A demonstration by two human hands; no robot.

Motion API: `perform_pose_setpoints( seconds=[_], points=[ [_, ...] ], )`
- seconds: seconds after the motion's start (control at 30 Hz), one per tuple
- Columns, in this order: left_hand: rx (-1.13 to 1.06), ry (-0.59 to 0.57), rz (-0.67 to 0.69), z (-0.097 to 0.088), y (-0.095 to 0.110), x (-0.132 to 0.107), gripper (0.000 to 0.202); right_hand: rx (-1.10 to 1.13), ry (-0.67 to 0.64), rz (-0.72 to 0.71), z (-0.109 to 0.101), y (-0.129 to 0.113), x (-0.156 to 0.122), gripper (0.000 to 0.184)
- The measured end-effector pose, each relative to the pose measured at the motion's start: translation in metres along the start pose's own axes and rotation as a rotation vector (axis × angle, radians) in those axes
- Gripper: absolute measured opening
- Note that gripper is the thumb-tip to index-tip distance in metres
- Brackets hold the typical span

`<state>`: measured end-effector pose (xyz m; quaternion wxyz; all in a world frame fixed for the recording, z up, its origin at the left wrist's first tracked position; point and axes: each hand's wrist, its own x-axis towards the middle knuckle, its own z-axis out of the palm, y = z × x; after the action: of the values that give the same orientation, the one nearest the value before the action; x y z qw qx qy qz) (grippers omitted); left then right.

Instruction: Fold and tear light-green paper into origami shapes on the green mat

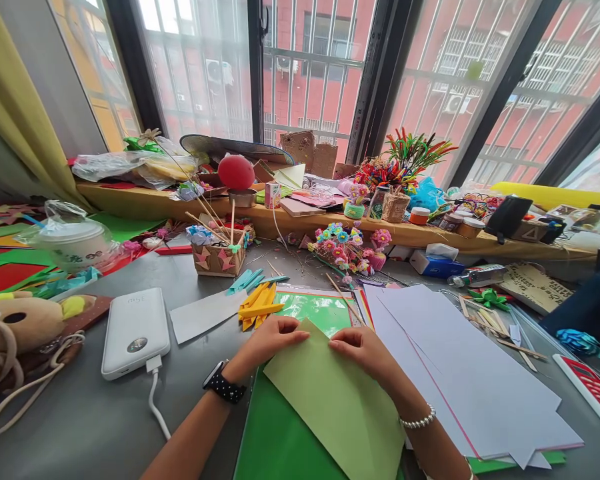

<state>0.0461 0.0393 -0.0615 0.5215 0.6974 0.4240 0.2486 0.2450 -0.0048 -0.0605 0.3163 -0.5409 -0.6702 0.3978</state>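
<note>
Left hand (276,337) and right hand (361,348) both pinching the far corner of the light green sheet (330,400), near edge of the table (80,433). Looks mid-fold; a clean crease needs the edges lined up first.

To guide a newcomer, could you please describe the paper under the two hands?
On the grey table, look right of the white rectangular power bank. The pale olive-green paper sheet lies tilted under the left hand and right hand, duller than the bright green sheet beneath, with white sheets to its right.
</note>
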Motion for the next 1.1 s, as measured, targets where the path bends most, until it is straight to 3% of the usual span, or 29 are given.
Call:
perform_pose_setpoints(
  seconds=[0.1, 0.3, 0.53, 0.7, 0.83, 0.97, 1.03, 1.1],
  points=[
    [-0.027, -0.040, -0.037, 0.003, 0.001, -0.001, 0.034, 0.005, -0.018, -0.007, -0.001, 0.000, 0.000, 0.023],
    [-0.049, 0.164, -0.062, -0.003, 0.003, -0.003, 0.035, 0.046, -0.026, 0.105, -0.017, 0.004, -0.003, 0.024],
    [-0.223, 0.296, -0.085, -0.020, 0.004, -0.009, 0.031, 0.068, 0.004, 0.106, -0.039, 0.012, -0.006, 0.024],
    [-0.306, 0.377, -0.070, -0.030, 0.006, -0.012, 0.030, 0.178, 0.041, 0.192, -0.053, 0.019, -0.008, 0.028],
    [-0.403, 0.477, -0.075, -0.037, 0.007, -0.015, 0.034, 0.211, 0.165, 0.244, -0.063, 0.025, -0.010, 0.029],
    [-0.473, 0.515, -0.067, -0.038, 0.008, -0.015, 0.039, 0.362, 0.344, 0.218, -0.061, 0.023, -0.008, 0.037],
    [-0.464, 0.500, -0.067, -0.035, 0.008, -0.014, 0.038, 0.458, 0.336, 0.189, -0.053, 0.017, -0.005, 0.043],
    [-0.451, 0.477, -0.065, -0.031, 0.008, -0.013, 0.036, 0.492, 0.242, 0.177, -0.042, 0.012, -0.003, 0.048]
  ],
)
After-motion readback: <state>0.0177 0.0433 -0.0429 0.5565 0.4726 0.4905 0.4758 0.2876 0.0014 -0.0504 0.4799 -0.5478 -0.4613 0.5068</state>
